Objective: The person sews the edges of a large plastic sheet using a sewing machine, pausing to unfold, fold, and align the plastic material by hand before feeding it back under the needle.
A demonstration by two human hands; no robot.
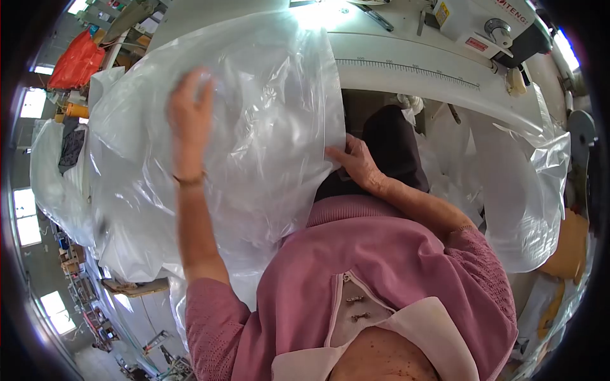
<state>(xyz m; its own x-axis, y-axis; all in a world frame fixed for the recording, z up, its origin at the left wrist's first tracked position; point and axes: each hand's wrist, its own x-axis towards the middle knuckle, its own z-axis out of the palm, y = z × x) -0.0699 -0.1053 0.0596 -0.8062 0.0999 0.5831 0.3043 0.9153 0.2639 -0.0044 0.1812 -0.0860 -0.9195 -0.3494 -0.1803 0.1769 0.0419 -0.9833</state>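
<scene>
A large clear plastic sheet (260, 171) spreads over the left part of the sewing table and hangs down across my lap. My left hand (190, 124), slightly blurred by motion, is over the sheet's left half with its fingers stretched out. At the sheet's right edge, near my lap, my right hand (359, 164) has its thumb and fingers closed on the plastic. Folds and glare run down the middle of the sheet.
A white sewing machine (483, 28) stands at the back right of the table (394, 47), which has a ruler scale (406, 68) along its front. Dark tweezers (376, 18) lie near the lamp glare. More clear plastic (524, 197) hangs at the right; a red bag (77, 60) is far left.
</scene>
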